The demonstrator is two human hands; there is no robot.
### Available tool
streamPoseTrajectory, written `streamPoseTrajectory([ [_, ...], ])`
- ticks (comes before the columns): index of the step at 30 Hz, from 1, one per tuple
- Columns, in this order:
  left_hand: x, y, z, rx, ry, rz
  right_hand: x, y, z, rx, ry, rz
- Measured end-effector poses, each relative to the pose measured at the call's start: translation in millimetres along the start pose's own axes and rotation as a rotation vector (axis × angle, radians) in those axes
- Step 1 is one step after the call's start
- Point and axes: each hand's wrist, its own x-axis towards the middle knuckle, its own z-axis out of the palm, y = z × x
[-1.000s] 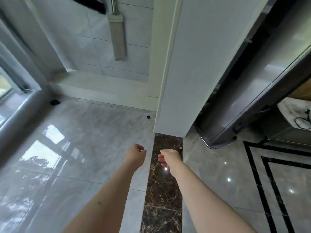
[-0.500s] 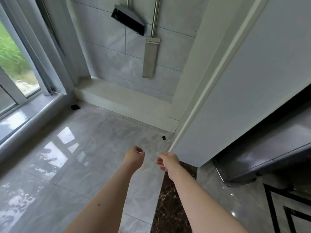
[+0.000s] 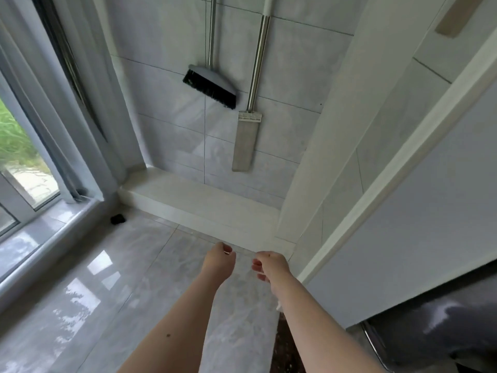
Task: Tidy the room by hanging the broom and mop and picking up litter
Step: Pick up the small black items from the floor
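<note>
**Broom and mop hung; litter left on the floor**

The hanging part of the task looks finished. The broom [image 3: 212, 84] hangs on the far tiled wall [image 3: 166, 49], its dark bristles clear of the white ledge [image 3: 204, 200] below. Just to its right hangs the mop [image 3: 246, 141], its flat pad pointing down and stopping short of the same ledge. Neither tool touches the floor [image 3: 88, 292], and neither is in reach of the hands; how they are fixed at the top lies out of frame.

The person's left hand [image 3: 219, 262] and right hand [image 3: 269, 265] are held out low over the near floor, close beside each other but not touching. Both are loosely curled with the fingers tucked under. Nothing can be seen inside either one, yet the palms face away from the camera, so it cannot be told whether they hold some small scrap.

What seems to remain is the litter. A small dark object [image 3: 117, 219] lies on the floor at the far left, near the window sill [image 3: 40, 249] and just before the ledge, well apart from both hands. It is too small to identify, but it is the likeliest thing left to pick up. No other litter shows on the glossy tiles in this view
</note>
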Motion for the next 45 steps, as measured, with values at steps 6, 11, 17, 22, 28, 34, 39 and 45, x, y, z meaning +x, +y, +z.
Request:
streamPoseTrajectory([
  [6,79.5,46.4,6.2,-0.015,0.023,0.010,78.7,-65.0,0.1,-0.036,-0.027,-0.011],
  [11,138.2,67.9,14.1,-0.016,0.044,-0.022,142.3,-93.9,7.5,-0.067,-0.034,0.015],
  [17,210.4,67.4,18.2,0.000,0.015,-0.069,211.1,-107.3,28.1,-0.073,-0.034,0.075],
  [22,281.8,56.8,28.7,0.050,-0.045,-0.077,272.6,-107.1,47.6,-0.044,0.003,0.103],
  [28,357.8,27.8,68.3,0.114,-0.150,-0.083,351.3,-84.3,56.8,-0.024,0.047,0.160],
  [34,432.9,-15.2,139.1,0.100,-0.196,-0.067,446.2,-29.9,51.0,-0.033,0.088,0.170],
  [39,507.7,-99.0,234.4,0.111,-0.265,-0.055,557.6,66.2,43.7,-0.037,0.137,0.187],
  [45,579.9,-202.6,328.1,0.141,-0.334,-0.056,660.9,177.1,42.9,-0.036,0.202,0.193],
])
